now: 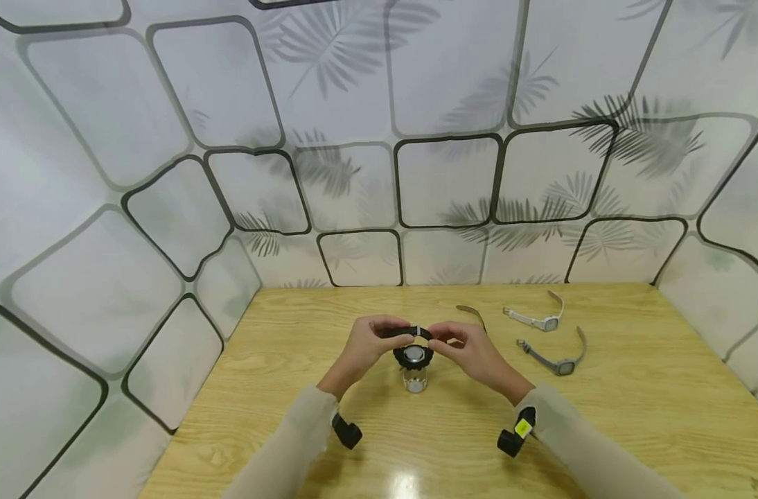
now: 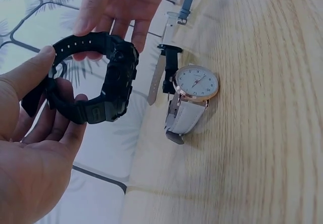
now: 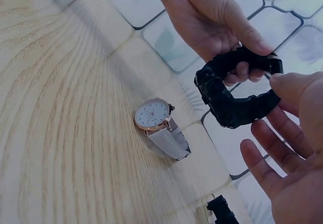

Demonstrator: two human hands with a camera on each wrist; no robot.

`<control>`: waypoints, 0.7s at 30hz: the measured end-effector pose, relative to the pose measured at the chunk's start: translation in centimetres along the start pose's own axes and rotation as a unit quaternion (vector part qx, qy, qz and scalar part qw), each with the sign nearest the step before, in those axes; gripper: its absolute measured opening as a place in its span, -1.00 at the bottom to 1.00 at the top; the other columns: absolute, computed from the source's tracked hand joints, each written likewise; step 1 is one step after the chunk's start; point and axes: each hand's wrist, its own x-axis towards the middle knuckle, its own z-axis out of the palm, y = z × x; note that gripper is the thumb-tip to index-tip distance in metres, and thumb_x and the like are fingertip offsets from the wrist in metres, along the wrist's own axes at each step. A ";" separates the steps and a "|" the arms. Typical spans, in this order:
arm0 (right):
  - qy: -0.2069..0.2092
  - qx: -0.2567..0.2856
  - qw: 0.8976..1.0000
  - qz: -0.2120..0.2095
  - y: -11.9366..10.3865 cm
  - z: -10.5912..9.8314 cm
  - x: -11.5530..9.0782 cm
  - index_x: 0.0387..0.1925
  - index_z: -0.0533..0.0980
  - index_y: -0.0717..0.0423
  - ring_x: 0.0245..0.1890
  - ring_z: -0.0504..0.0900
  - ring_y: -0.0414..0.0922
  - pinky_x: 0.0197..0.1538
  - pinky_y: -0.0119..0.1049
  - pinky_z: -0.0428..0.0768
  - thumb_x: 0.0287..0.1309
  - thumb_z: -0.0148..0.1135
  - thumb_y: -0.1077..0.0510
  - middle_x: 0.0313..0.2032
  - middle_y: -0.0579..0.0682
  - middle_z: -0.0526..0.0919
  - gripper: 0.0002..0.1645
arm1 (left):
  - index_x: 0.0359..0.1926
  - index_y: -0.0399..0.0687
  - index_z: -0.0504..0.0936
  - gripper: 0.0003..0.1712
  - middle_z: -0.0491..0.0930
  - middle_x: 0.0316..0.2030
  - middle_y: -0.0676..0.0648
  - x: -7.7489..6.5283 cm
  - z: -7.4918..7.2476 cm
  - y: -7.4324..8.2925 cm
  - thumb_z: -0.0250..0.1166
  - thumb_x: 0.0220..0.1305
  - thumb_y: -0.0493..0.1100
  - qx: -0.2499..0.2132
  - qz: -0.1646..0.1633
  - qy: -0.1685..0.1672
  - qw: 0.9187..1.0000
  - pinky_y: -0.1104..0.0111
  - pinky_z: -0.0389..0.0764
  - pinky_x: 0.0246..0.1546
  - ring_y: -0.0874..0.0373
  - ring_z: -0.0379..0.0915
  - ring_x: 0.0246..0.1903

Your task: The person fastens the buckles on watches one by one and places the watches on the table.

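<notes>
A chunky black wristwatch [image 1: 413, 356] hangs above the wooden table, its strap joined into a loop. My left hand [image 1: 368, 348] pinches the strap between thumb and fingers on the left side. On the other side, my right hand [image 1: 472, 351] grips the strap near its buckle end, thumb on top and fingers beneath. In the left wrist view the black watch [image 2: 118, 77] shows edge-on, its dial turned away. Below it on the table is a wristwatch [image 2: 198, 82] with a pale strap, a rose-gold case and a white dial facing up.
Farther right on the table [image 1: 641, 388] lie a white watch [image 1: 544, 323] and a grey-blue watch [image 1: 562, 366], both stretched out. Another dark strap [image 1: 472, 310] lies partly behind my right hand. Patterned fabric walls [image 1: 447, 180] stand at the back and sides.
</notes>
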 end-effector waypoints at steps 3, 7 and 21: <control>-0.001 -0.018 1.000 -0.007 -0.3 0.1 0.0 0.08 0.66 0.16 -0.07 0.68 0.04 -0.08 -0.31 0.70 0.40 0.31 0.19 -0.01 0.08 0.72 -0.72 | 0.02 -0.17 0.77 -0.61 0.75 -0.08 -0.07 0.1 0.2 0.1 0.56 0.21 -0.10 -0.009 -0.008 0.000 1.000 0.30 0.70 -0.11 0.08 0.68 -0.13; -0.012 -0.027 0.999 -0.020 -2.4 0.2 -0.2 0.11 0.65 0.23 -0.06 0.68 0.09 -0.07 -0.30 0.70 0.41 0.29 0.24 -0.02 0.12 0.71 -0.70 | 0.01 -0.18 0.77 -0.60 0.74 -0.07 -0.09 0.3 0.5 0.3 0.57 0.20 -0.10 -0.020 -0.016 -0.003 1.000 0.28 0.71 -0.12 0.05 0.68 -0.12; 0.013 -0.015 1.000 -0.006 0.3 0.9 0.0 0.16 0.65 0.05 -0.01 0.69 -0.02 0.07 -0.02 0.69 0.40 0.33 0.05 0.05 0.02 0.71 -0.63 | 0.06 -0.11 0.77 -0.61 0.75 -0.01 -0.12 0.0 1.5 0.0 0.52 0.26 -0.08 -0.058 -0.048 0.029 0.997 0.17 0.68 0.06 0.04 0.69 -0.02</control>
